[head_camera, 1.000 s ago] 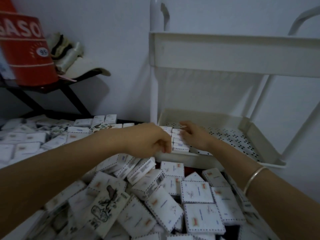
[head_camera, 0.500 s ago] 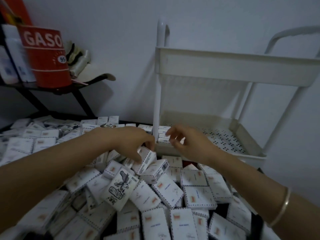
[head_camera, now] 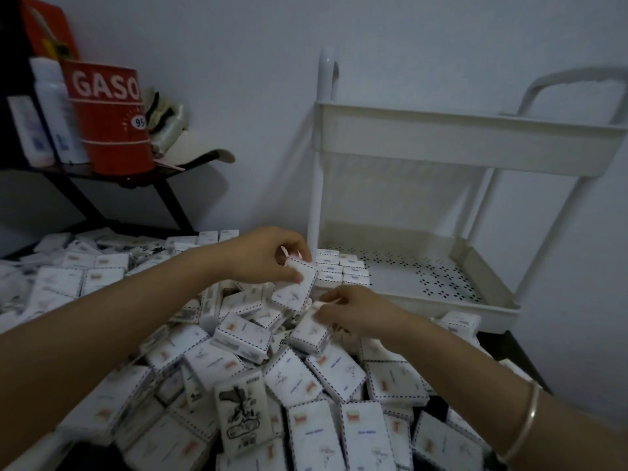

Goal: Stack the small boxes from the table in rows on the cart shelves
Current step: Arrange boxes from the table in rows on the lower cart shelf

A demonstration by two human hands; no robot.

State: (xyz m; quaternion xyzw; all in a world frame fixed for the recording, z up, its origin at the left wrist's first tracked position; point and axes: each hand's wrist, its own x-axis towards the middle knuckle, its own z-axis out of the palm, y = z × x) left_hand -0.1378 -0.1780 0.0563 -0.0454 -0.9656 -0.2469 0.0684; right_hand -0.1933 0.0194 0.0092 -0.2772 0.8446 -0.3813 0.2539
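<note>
White boxes with dashed blue borders, a white cart with dotted shelf, a red tin.

Dim, bluish light; soft blur, edges warped

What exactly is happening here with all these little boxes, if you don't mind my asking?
A person is moving small white cardboard boxes from a heaped pile on the table to a white plastic cart. The left hand holds one box lifted above the pile, near the cart. The right hand is closing on another box in the heap. A few boxes already sit in rows at the near-left corner of the perforated lower shelf.
</note>
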